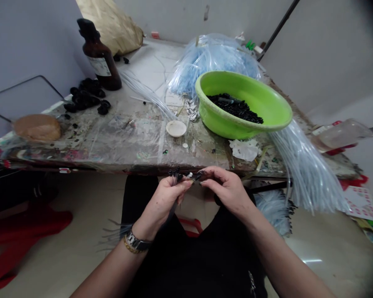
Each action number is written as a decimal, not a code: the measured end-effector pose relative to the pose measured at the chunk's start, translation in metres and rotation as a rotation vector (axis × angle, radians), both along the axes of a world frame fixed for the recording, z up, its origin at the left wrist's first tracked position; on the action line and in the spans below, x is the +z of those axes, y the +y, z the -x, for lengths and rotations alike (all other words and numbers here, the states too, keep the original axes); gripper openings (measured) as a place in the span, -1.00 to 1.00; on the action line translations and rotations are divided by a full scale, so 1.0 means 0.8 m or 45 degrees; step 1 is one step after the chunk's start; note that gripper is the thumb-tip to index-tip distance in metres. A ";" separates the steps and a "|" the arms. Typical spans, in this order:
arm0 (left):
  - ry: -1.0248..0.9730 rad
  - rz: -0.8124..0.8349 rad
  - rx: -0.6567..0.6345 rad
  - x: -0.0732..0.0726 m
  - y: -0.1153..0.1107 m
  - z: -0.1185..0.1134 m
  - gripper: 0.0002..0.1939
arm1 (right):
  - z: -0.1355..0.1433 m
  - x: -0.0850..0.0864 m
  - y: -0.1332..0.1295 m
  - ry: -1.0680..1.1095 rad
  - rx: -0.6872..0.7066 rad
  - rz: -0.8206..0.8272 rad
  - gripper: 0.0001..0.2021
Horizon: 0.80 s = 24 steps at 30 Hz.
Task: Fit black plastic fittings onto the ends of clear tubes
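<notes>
In front of my lap, below the table edge, my left hand point(168, 194) is closed around a bundle of thin clear plastic tubes, whose black tips point(174, 172) stick up above the thumb. The tubes' loose ends point(113, 234) trail out behind my left wrist. My right hand point(225, 187) pinches a small black tip point(197, 176) between thumb and fingers, close to the left hand's fingertips. Whether that tip sits on a tube end is too small to tell. On the table stands a green basin point(245, 82) with many small black pieces point(234, 108) in it.
A small white dish point(176, 128) sits mid-table. Large bundles of clear tubes lie behind the basin point(216, 56) and hang over the right edge point(307, 165). At left are a brown bottle point(101, 62), black lumps point(85, 95) and a round brown block point(37, 127).
</notes>
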<state>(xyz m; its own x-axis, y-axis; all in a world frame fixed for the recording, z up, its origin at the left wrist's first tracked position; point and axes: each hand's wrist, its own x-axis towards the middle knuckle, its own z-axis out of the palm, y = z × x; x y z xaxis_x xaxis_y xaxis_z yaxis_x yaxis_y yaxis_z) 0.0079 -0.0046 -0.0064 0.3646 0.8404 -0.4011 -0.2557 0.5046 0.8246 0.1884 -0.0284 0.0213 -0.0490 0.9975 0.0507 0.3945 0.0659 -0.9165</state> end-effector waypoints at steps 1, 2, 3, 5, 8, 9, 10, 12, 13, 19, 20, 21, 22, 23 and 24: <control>-0.011 0.002 -0.001 0.000 0.000 0.000 -0.84 | 0.000 -0.001 0.000 0.024 0.006 0.003 -0.77; -0.023 0.007 0.002 -0.001 0.000 0.000 -0.84 | -0.001 0.000 0.000 0.032 0.009 0.000 -0.72; -0.034 0.016 0.001 -0.001 -0.001 0.000 -0.84 | -0.002 0.001 0.000 0.024 0.008 -0.006 -0.71; -0.039 0.039 -0.005 -0.002 -0.001 -0.001 -0.84 | -0.004 0.004 0.001 -0.037 0.006 -0.017 -0.79; -0.011 0.048 -0.026 -0.002 -0.002 -0.001 -0.83 | -0.006 0.009 0.003 -0.147 0.012 -0.040 -0.92; -0.002 0.038 -0.035 -0.002 -0.002 -0.001 -0.82 | -0.006 0.010 0.003 -0.169 0.014 -0.051 -0.92; 0.004 0.027 -0.045 -0.002 -0.002 -0.001 -0.82 | -0.006 0.011 0.004 -0.182 0.015 -0.060 -0.93; 0.008 0.019 -0.069 -0.001 -0.002 0.000 -0.82 | -0.005 0.010 0.004 -0.184 0.018 -0.064 -0.94; 0.009 0.023 -0.080 -0.001 -0.002 0.000 -0.81 | -0.005 0.009 0.003 -0.172 0.020 -0.062 -0.94; 0.030 0.023 -0.096 0.005 -0.005 -0.001 -0.76 | -0.005 0.005 0.003 -0.123 0.028 -0.018 -0.94; 0.025 0.025 -0.097 0.005 -0.005 -0.002 -0.76 | -0.005 0.005 0.002 -0.124 0.034 0.005 -0.92; 0.018 0.023 -0.098 0.005 -0.006 -0.002 -0.76 | -0.005 0.005 0.002 -0.124 0.040 0.028 -0.90; 0.010 0.019 -0.100 0.005 -0.006 -0.002 -0.76 | -0.004 0.006 0.001 -0.124 0.044 0.044 -0.89; 0.001 0.014 -0.101 0.004 -0.006 -0.003 -0.75 | -0.003 0.006 0.000 -0.129 0.044 0.049 -0.89; -0.009 0.011 -0.103 0.002 -0.007 -0.003 -0.75 | -0.002 0.005 -0.001 -0.139 0.038 0.046 -0.88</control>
<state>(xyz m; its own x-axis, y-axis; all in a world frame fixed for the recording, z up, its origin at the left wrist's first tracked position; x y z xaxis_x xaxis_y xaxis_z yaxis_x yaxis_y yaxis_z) 0.0102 -0.0100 -0.0044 0.4338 0.8046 -0.4055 -0.2197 0.5310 0.8184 0.1899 -0.0291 0.0256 -0.0820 0.9966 0.0076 0.4901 0.0470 -0.8704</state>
